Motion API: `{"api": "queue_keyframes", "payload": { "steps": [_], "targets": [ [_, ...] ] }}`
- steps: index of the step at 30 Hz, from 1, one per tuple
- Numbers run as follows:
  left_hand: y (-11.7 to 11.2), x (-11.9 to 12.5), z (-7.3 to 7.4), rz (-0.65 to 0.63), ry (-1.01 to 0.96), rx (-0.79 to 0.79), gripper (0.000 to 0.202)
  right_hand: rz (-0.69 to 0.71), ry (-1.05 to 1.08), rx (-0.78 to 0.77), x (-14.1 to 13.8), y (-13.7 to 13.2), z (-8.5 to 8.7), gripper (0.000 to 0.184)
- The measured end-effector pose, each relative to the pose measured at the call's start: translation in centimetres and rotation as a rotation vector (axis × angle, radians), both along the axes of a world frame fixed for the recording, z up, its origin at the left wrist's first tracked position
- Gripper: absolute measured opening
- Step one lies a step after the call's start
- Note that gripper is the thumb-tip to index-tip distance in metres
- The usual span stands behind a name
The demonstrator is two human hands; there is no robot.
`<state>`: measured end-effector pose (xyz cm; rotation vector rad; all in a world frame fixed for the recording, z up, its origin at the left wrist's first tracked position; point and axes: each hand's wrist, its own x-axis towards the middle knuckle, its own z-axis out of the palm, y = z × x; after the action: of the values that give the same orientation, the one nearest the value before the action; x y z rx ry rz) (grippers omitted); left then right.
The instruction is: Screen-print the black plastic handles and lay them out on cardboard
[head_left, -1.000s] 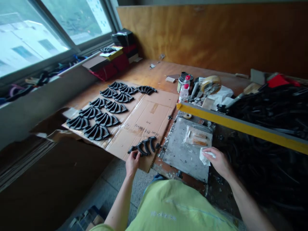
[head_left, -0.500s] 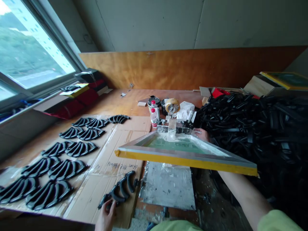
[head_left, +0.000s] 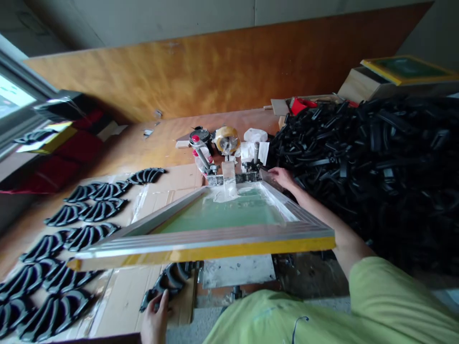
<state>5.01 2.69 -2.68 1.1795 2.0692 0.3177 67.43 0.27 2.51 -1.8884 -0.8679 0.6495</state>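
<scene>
Silkscreen frame (head_left: 215,220) stands tilted up from its clamps (head_left: 233,177) above the metal base plate (head_left: 236,270) on the desk (head_left: 143,153), its yellow-edged near rail raised. Right hand (head_left: 281,177) lies on the frame's far corner with fingers stretched out; whether they grip, I cannot tell. Left hand (head_left: 156,320) sits at a black curved plastic part (head_left: 170,279) on the cardboard (head_left: 122,306), fingers bent over it, any pinch unclear. If the right hand slips, the frame could drop onto the plate or the part. Loose clamps could let it twist. The arm could also disturb the heap of black parts (head_left: 358,167) beside it.
</scene>
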Motion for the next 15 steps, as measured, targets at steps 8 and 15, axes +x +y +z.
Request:
{"api": "queue_keyframes", "payload": {
  "steps": [8,15],
  "targets": [
    [0.9,0.5,0.6,-0.056,0.023,0.033,0.055,0.006,-0.346,-0.376,-6.2,-14.6,-3.4,0.013],
    [2.3,0.0,-0.2,-0.138,0.012,0.114,0.059,-0.120,-0.695,-0.675,-7.3,-13.4,-3.8,0.029]
  ]
}}
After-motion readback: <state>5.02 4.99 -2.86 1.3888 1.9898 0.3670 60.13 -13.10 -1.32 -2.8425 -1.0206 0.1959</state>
